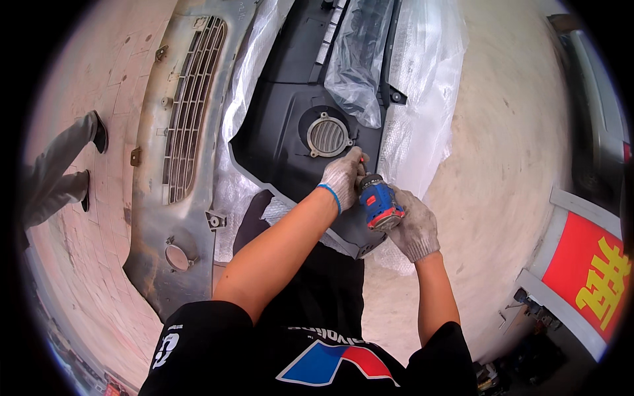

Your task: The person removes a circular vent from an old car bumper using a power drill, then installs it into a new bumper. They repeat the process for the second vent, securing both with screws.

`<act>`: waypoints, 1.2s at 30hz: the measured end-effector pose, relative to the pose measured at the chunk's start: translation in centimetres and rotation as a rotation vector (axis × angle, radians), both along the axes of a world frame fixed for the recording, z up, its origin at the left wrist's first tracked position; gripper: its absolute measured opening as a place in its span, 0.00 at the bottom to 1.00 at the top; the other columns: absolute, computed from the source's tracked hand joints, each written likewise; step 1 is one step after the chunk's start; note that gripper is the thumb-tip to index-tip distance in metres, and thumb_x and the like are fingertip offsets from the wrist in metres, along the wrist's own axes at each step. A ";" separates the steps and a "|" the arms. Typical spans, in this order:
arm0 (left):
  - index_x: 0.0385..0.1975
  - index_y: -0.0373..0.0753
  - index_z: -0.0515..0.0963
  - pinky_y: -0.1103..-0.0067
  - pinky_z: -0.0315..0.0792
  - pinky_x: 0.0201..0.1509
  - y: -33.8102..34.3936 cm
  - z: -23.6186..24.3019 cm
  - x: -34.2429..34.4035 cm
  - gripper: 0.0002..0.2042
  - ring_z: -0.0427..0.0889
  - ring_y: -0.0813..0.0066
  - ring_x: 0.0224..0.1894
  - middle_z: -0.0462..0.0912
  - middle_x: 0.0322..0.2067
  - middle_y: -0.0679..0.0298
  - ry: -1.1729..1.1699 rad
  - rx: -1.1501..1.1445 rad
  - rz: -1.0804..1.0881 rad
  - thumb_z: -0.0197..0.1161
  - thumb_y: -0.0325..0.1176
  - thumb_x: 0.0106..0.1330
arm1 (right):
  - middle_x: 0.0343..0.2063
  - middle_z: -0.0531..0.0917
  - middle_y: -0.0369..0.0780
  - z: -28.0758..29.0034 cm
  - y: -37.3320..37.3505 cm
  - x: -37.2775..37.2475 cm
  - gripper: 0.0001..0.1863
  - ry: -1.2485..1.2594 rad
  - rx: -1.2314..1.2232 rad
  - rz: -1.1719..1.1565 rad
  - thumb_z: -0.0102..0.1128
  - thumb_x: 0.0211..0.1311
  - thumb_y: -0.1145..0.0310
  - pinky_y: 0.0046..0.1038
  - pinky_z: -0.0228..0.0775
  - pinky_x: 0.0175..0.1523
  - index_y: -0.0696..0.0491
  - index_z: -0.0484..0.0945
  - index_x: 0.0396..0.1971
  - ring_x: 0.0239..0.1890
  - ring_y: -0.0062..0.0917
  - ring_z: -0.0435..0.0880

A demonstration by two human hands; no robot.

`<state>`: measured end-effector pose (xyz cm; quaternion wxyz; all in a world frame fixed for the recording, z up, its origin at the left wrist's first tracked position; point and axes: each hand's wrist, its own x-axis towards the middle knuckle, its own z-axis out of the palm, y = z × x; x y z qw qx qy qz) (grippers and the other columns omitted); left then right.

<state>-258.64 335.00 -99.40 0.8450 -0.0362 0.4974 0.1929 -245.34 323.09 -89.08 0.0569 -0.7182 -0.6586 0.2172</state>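
My right hand (417, 228), in a grey-white knit glove, grips a blue and red cordless drill (381, 203) whose front points away from me. Just ahead of the drill, my gloved left hand (342, 177) is closed with its fingertips pinched by the bit; what they hold is too small to name. Both hands are over a black car bumper (271, 125), which lies with its inner side up. Beyond my left hand, a round slatted grille cover (329, 136) with screw tabs sits in the bumper's opening.
Clear plastic wrap (360, 56) covers part of the bumper, and bubble wrap (422, 92) lies under it. A worn grey bumper (148, 231) with a long grille (193, 109) lies to the left. A person's legs (59, 171) stand at far left. A red banner (581, 270) is at right.
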 end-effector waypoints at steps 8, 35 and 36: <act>0.36 0.43 0.79 0.75 0.74 0.35 0.3 -9.6 3.9 0.02 0.73 0.77 0.28 0.74 0.28 0.70 -0.015 -0.223 0.267 0.61 0.28 0.69 | 0.42 0.83 0.44 -7.4 6.5 4.8 0.30 -0.082 -0.243 0.157 0.71 0.48 0.72 0.39 0.77 0.51 0.51 0.75 0.56 0.45 0.42 0.84; 0.50 0.41 0.77 0.60 0.77 0.51 3.0 -13.0 -0.5 0.13 0.86 0.48 0.44 0.86 0.40 0.47 0.918 0.924 -0.746 0.52 0.38 0.73 | 0.44 0.86 0.42 -9.9 12.1 5.7 0.27 0.055 -0.582 -0.016 0.69 0.54 0.66 0.33 0.77 0.53 0.44 0.78 0.56 0.44 0.33 0.86; 0.52 0.41 0.75 0.61 0.78 0.49 3.9 -12.5 -1.3 0.13 0.86 0.50 0.43 0.86 0.39 0.48 0.924 0.973 -0.850 0.52 0.38 0.73 | 0.46 0.86 0.40 -9.2 12.1 4.6 0.29 -0.004 -0.565 0.008 0.69 0.54 0.66 0.32 0.77 0.53 0.42 0.76 0.59 0.46 0.34 0.86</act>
